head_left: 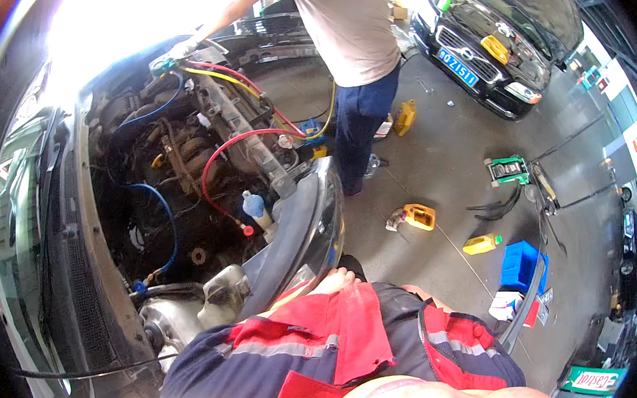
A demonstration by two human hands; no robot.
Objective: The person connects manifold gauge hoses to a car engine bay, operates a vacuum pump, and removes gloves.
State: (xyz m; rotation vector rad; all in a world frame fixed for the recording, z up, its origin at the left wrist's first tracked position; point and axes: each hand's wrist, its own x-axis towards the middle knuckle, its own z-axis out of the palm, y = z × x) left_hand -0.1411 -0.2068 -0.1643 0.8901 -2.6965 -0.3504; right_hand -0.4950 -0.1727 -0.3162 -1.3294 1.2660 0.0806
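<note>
My left hand (338, 280) rests at the front corner of the open engine bay, beside the headlight (327, 213). Its fingers lie close together over the edge, partly covered by my red and navy sleeve, with no object visible in them. My right hand is hidden behind my jacket (449, 338); only a bit of skin shows past the cloth. Red hose (253, 133) and blue hose (168, 218) run down into the engine bay (174, 165) from a gauge set (163, 64). Another person's hand (185, 48) is on that gauge set. A bluish-capped reservoir (254, 205) stands near the headlight.
A co-worker (351, 39) stands at the car's front. On the floor are yellow jugs (419, 217), a yellow bottle (481, 244), a blue bin (522, 265) and a green floor jack (509, 171). A black car (479, 52) with its hood raised is parked beyond.
</note>
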